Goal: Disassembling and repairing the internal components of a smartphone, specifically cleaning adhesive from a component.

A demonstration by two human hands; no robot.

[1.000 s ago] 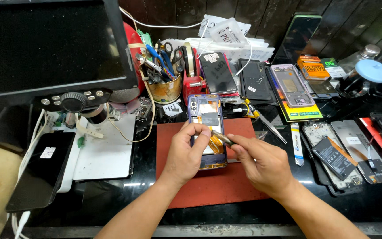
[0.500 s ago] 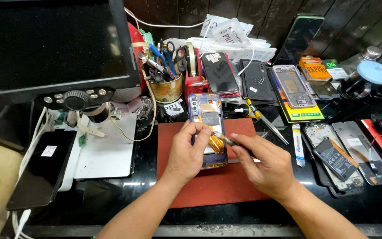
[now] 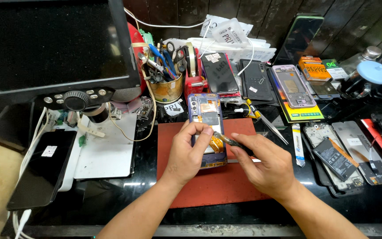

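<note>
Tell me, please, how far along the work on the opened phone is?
Done: the phone on the red mat has its back off, insides exposed. In hand: the left hand steadies it while the right hand works tweezers at the orange flex. Left: it remains open, not reassembled.

A dark monitor (image 3: 51,44) fills the upper left above a black table (image 3: 323,208). A brass cup of tools (image 3: 166,86) stands beside a red tape dispenser (image 3: 195,82). A black phone (image 3: 43,168) lies at far left. Opened phones (image 3: 345,159) and a loose battery (image 3: 334,157) lie at right, near an orange box (image 3: 313,68).
</note>
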